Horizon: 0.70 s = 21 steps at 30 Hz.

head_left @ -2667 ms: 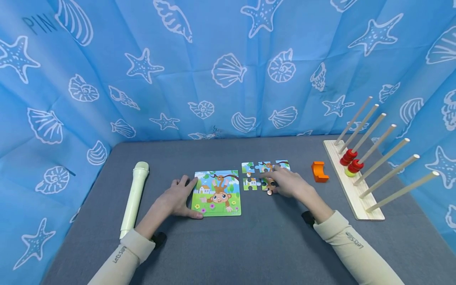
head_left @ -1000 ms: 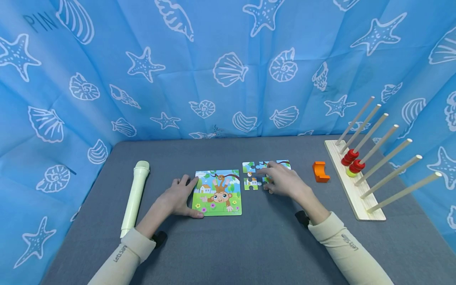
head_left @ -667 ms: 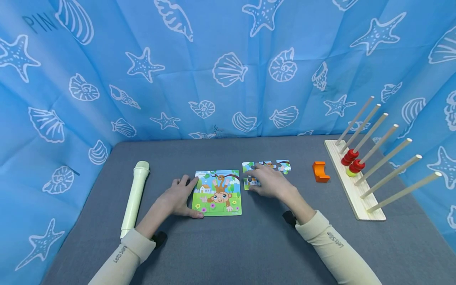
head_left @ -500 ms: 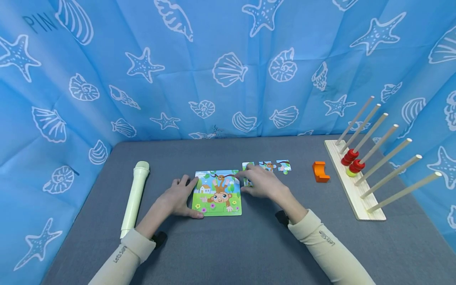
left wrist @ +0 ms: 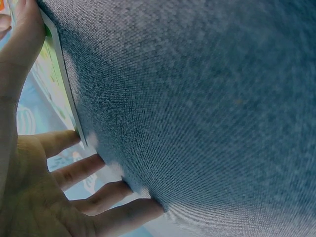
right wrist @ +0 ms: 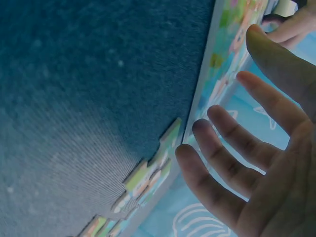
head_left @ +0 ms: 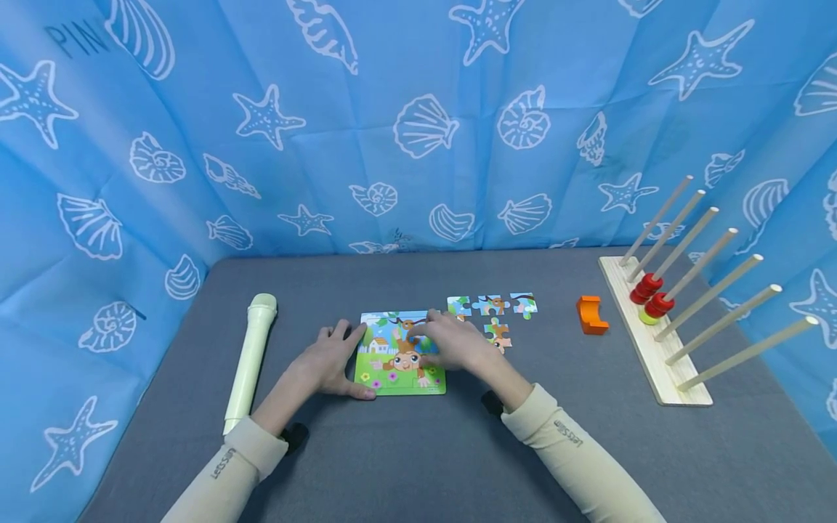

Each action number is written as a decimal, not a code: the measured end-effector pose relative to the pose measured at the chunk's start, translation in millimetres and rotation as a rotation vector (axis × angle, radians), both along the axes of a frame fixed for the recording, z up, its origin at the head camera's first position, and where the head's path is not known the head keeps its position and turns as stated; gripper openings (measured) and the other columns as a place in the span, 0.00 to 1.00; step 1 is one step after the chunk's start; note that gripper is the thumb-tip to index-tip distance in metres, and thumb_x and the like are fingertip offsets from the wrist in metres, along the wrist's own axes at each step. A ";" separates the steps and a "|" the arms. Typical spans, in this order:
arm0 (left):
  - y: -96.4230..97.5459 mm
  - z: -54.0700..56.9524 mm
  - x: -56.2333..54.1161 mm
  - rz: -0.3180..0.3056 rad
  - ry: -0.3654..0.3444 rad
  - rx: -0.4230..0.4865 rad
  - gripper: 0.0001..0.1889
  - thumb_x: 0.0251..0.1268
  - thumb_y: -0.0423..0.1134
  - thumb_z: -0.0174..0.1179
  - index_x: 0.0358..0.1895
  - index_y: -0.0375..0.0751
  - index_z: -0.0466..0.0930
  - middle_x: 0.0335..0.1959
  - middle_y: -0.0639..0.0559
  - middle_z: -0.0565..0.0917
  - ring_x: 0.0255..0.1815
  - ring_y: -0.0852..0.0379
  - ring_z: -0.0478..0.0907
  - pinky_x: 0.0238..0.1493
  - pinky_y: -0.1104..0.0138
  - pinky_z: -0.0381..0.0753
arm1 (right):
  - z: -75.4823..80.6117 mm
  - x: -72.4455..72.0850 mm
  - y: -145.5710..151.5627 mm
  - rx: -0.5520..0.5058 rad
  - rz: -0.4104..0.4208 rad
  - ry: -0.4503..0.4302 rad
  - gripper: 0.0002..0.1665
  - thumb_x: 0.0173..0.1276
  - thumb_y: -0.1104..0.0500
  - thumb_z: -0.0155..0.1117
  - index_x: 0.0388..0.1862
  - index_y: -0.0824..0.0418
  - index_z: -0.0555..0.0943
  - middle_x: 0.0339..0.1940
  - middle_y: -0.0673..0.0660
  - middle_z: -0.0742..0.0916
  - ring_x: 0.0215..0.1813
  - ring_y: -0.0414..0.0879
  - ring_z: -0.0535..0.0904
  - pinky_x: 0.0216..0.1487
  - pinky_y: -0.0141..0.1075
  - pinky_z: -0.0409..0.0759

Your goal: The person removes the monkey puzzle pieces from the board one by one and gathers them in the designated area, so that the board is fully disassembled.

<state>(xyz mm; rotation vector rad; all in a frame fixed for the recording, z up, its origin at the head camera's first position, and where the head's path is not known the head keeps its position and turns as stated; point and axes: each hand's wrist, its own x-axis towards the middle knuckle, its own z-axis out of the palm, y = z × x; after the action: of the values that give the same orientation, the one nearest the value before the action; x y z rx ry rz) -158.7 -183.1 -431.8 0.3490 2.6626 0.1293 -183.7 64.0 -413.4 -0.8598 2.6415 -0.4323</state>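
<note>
A: In the head view, how is the board (head_left: 387, 367) placed against the hands?

B: It is laid flat on the bench (head_left: 418, 465), nearly square, so no long axis can be named. Its left edge is spanned by the left hand (head_left: 325, 365); its right part is overhung by the right hand (head_left: 454, 341).

A: And the pieces (head_left: 498, 335)?

B: They are spread right of the board, mostly level with its far edge. The right hand is clearly the nearer one.

A: What is shown by the left wrist view?

B: The left hand is spread, with nothing seen clasped. The board's edge is touched by the thumb and its corner is met by the forefinger; the other fingertips are set on the bench beside it.

A: And by the right wrist view?

B: The right hand's fingers are parted and barely bent, with nothing seen between them. The board is just by the thumb and forefinger tips; whether it is touched cannot be told. Some pieces are seen just beside the board's edge.
</note>
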 end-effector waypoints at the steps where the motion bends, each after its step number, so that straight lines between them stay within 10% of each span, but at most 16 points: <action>1: 0.0 0.3 0.2 -0.001 0.000 0.003 0.65 0.45 0.74 0.73 0.83 0.45 0.52 0.76 0.35 0.60 0.75 0.29 0.62 0.65 0.38 0.76 | -0.9 0.0 -0.5 0.008 -0.001 -0.005 0.27 0.66 0.50 0.75 0.64 0.48 0.83 0.54 0.58 0.81 0.47 0.51 0.75 0.39 0.48 0.79; 21: 0.1 0.3 -2.4 -0.004 0.000 -0.018 0.66 0.44 0.75 0.72 0.83 0.45 0.52 0.76 0.34 0.60 0.76 0.29 0.61 0.64 0.38 0.77 | -4.5 -1.6 -1.6 0.047 -0.030 -0.056 0.28 0.65 0.60 0.75 0.64 0.46 0.82 0.59 0.60 0.78 0.52 0.53 0.73 0.48 0.51 0.80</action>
<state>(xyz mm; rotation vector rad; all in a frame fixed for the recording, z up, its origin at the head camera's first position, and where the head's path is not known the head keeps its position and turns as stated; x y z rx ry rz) -161.1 -183.1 -431.5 0.3489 2.6615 0.1040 -185.3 62.5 -418.0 -0.7829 2.6054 -0.3942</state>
